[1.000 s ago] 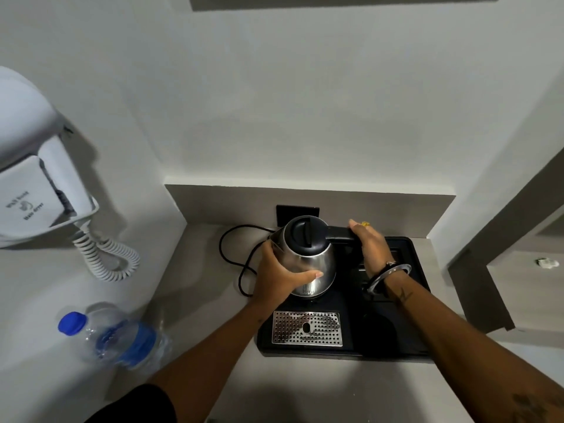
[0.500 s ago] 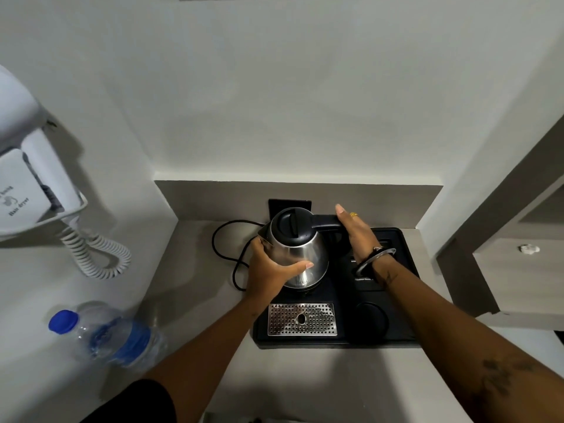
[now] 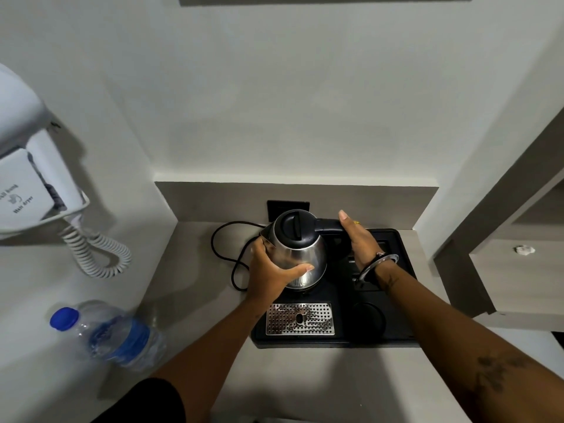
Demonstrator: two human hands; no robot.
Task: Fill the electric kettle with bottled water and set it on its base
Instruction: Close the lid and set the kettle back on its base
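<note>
A steel electric kettle (image 3: 300, 254) with a black lid, closed, stands at the back left of a black tray (image 3: 396, 331). My left hand (image 3: 271, 276) is wrapped around the kettle's steel body from the left and front. My right hand (image 3: 358, 239) lies on the kettle's black handle, fingers pointing to the wall. The base under the kettle is hidden by it. A clear water bottle (image 3: 113, 337) with a blue cap and blue label stands on the counter at the lower left, apart from both hands.
A black cord (image 3: 224, 254) loops from the kettle's left side to a wall socket (image 3: 288, 206). The tray has a perforated metal drip plate (image 3: 300, 319) and a round recess (image 3: 367, 315). A white wall hair dryer (image 3: 27, 184) with coiled cable hangs left. A shelf unit (image 3: 512, 270) is at the right.
Both hands keep their hold on the kettle. The view has shifted slightly; the kettle stays at the same spot on the tray.
</note>
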